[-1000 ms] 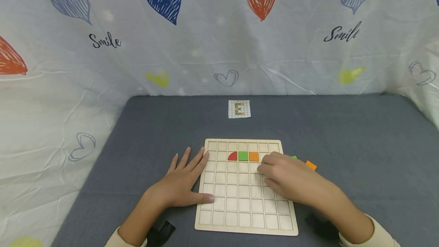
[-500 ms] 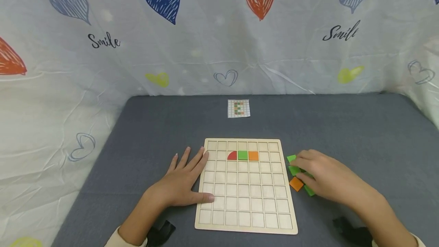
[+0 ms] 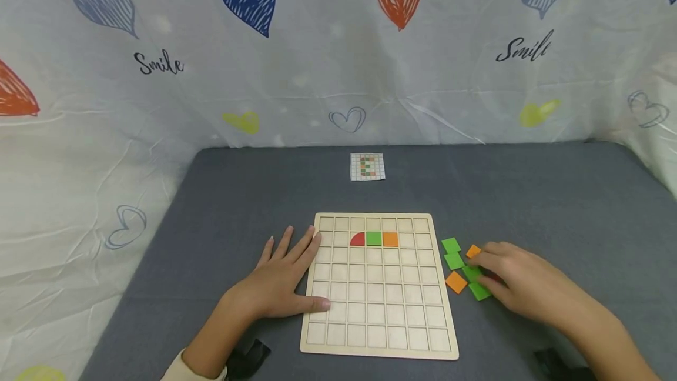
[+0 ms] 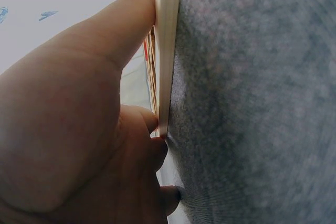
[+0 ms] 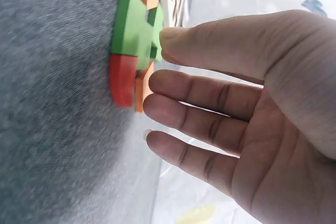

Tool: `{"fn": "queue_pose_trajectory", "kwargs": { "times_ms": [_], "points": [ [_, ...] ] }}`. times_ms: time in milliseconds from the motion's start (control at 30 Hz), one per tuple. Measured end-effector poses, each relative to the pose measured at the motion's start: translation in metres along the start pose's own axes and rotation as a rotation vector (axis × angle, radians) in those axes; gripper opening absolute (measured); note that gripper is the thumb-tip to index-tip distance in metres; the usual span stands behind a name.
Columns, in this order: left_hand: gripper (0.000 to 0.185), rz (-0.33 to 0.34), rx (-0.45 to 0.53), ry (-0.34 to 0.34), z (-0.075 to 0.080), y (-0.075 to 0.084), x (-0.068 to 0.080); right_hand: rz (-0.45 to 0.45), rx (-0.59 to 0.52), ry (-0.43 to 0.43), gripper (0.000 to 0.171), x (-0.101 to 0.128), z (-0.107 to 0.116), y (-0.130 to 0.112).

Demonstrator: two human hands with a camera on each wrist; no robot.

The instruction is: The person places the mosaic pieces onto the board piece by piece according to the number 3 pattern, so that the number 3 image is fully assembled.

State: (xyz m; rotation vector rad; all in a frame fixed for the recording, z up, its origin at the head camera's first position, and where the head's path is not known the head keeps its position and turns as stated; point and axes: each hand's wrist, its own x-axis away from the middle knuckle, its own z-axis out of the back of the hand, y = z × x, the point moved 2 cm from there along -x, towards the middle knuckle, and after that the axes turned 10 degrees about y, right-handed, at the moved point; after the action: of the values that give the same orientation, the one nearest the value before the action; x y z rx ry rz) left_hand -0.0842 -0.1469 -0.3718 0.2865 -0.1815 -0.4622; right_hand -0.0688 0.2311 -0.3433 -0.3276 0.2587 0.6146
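Hovering lower right, loose-fingered right hand [image 3: 517,278] is seemingly choosing tiles [image 3: 469,273], needing a pinch; spread-fingered left hand [image 3: 278,288] is touching the board [image 3: 376,294].

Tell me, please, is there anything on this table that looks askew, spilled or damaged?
Nothing looks spilled or visibly damaged. The red piece, green tile and orange tile sit neatly in line on the wooden board. Only the loose tiles beside it, by the right hand, lie at mixed angles; that looks untidy but ordinary.

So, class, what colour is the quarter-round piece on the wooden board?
The quarter-round piece is red; the head view shows it best.
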Motion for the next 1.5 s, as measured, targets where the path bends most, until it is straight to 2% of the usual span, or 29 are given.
{"fn": "queue_pose_trajectory", "kwargs": {
  "times_ms": [400,767,1100,1500],
  "points": [
    [0.104,0.002,0.002,-0.001,-0.001,-0.002,0.0,-0.061,0.017,-0.055,0.027,0.011,-0.001,0.006],
    [0.103,0.002,0.004,-0.005,0.0,0.0,-0.001,-0.138,0.006,-0.163,0.035,0.016,0.001,0.012],
    [0.103,-0.006,0.004,-0.008,0.0,0.0,0.0,-0.069,0.001,-0.085,0.035,0.018,-0.002,0.005],
    [0.102,0.004,0.023,-0.018,0.003,0.001,0.0,-0.043,-0.022,-0.105,0.028,0.015,-0.003,0.006]
  ]
}}
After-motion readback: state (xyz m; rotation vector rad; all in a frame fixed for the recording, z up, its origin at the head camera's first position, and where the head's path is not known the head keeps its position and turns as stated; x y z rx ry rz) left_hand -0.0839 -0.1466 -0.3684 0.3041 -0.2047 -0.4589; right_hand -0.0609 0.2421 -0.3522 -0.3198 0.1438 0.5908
